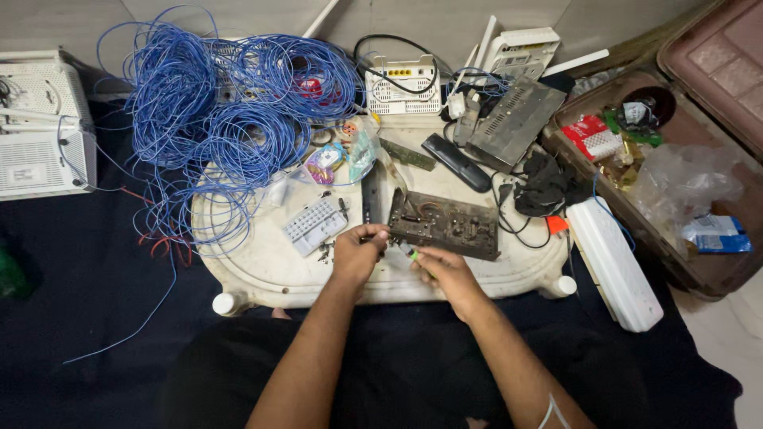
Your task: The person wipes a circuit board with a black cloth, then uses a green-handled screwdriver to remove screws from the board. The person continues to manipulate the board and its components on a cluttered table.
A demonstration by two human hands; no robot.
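Both hands work at the near left corner of a dark brown rectangular circuit board [445, 225] lying on a white plastic tray [262, 274]

From the left: a white perforated box [40, 127], a tangle of blue wire coils [214, 119] and a small grey keypad piece [315, 225]; the left hand [358, 253] has its fingers curled narrow against the board's edge, and the right hand [445, 270] pinches a small green-tipped tool [410, 253] just beside it. This looks like probing or loosening at that corner, and the next move calls for a steady board and fine tip placement. The tray sits on dark cloth over a pale floor; an open brown case [699, 270] stands at the right
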